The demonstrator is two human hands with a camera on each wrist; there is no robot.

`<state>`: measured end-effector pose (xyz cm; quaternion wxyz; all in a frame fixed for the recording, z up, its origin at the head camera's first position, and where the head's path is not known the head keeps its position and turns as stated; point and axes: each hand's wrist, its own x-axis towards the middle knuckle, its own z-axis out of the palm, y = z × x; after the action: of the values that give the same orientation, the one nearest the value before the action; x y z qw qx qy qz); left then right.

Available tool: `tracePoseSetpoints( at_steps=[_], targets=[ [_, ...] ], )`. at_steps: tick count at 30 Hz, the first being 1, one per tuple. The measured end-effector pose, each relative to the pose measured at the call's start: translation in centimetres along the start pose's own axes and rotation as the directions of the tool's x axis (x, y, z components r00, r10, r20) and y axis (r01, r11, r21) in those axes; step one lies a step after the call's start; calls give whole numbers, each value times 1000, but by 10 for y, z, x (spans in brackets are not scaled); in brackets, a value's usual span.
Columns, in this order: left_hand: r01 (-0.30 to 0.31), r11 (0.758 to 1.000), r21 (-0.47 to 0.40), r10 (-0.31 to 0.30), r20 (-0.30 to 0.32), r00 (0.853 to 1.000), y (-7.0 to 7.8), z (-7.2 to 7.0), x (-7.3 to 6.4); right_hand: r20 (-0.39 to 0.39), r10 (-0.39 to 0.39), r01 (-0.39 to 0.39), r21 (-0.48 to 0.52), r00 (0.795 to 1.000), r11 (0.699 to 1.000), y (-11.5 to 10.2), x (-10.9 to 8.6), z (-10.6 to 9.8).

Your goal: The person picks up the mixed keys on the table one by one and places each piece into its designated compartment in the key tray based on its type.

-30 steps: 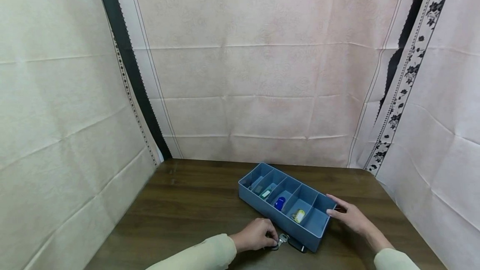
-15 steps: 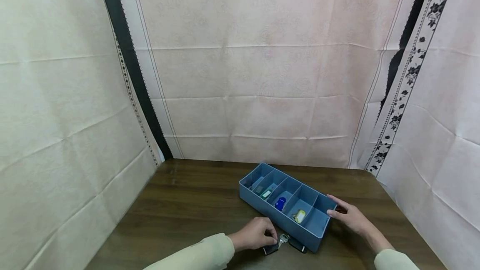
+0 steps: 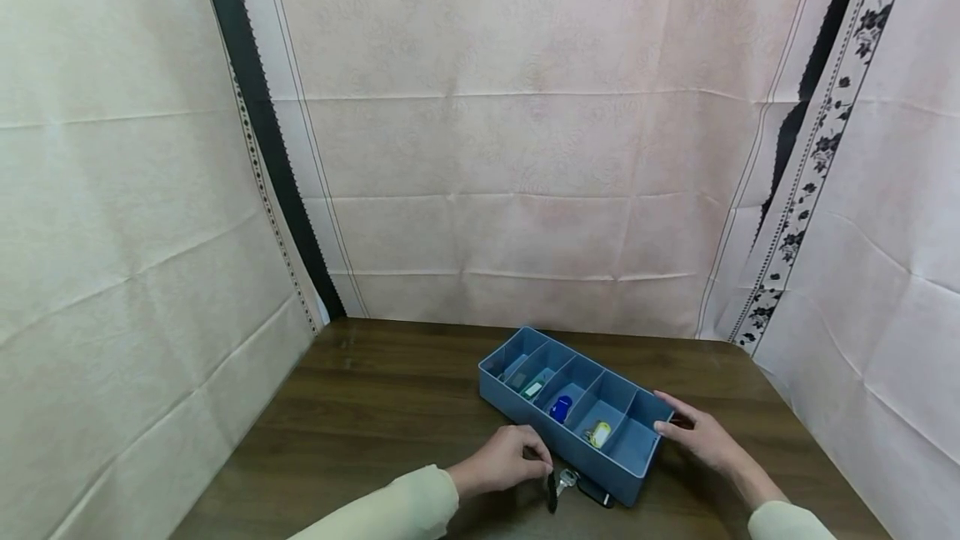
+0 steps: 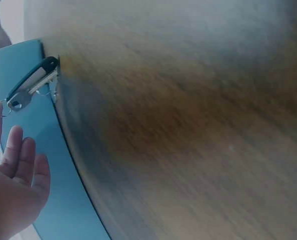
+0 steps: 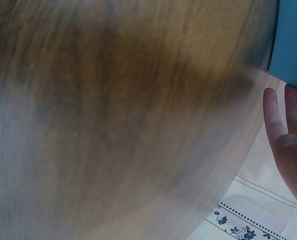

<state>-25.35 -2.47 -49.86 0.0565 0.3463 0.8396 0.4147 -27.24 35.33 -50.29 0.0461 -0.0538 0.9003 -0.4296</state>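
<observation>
In the head view my left hand (image 3: 504, 463) pinches a dark-framed key tag (image 3: 552, 492) that hangs just above the table. Its pale label, key (image 4: 22, 99) and ring show in the left wrist view, with the ring at my fingertips. A silver key (image 3: 567, 479) and a black tag (image 3: 595, 490) lie on the table against the near side of a blue compartment box (image 3: 558, 437). At the box's right end my right hand (image 3: 705, 436) holds the corner between thumb and index finger. Two straight fingers (image 5: 272, 112) show below the box in the right wrist view.
Inside the box, separate compartments hold a yellow key tag (image 3: 599, 433), a blue key tag (image 3: 560, 408) and a green key tag (image 3: 532, 389). The brown wooden table (image 3: 390, 407) meets hanging cloth (image 3: 525, 190) at the back and sides.
My left hand has shifted slightly left and up. The dark tag in its fingers has swung from lying flat to hanging edge-on. My right hand and the box have stayed in place.
</observation>
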Motion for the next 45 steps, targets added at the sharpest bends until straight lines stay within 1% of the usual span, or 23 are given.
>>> tracePoseSetpoints(
  at_steps=[5, 10, 14, 17, 25, 30, 33, 40, 45],
  targets=[
    [54, 995, -79, -57, -32, 998, 3, -5, -1, -2, 3, -3, 19, 1000, 1000, 0, 0, 1],
    [82, 988, -128, -90, -61, 994, 5, -10, 1, -5, 10, -10, 17, 1000, 1000, -1, 0, 1],
    [117, 978, -173, -131, -70, 989, 9, -13, 3, -7, 5, -5, 18, 1000, 1000, -1, -1, 1],
    [120, 973, -196, -139, -84, 987, 14, -17, 4, -6, 0, 0, 26, 1000, 1000, -1, -1, 1],
    [78, 965, -249, -114, -135, 984, 29, -26, 11, -4, -5, 5, 31, 1000, 999, 0, -1, 1],
    [76, 965, -251, -121, -168, 978, 39, -29, 19, -1, -7, 7, 36, 1000, 999, 0, -1, 1],
    [94, 964, -251, -141, -178, 974, 45, -29, 24, 0, -10, 10, 32, 1000, 999, -1, -2, 1],
    [103, 965, -240, -153, -200, 968, 56, -24, 46, -2, -7, 7, 32, 1000, 999, -2, -3, 2],
    [133, 963, -234, -185, -220, 958, 65, -17, 62, -1, -14, 14, 34, 1000, 999, -2, -4, 2]
  ],
)
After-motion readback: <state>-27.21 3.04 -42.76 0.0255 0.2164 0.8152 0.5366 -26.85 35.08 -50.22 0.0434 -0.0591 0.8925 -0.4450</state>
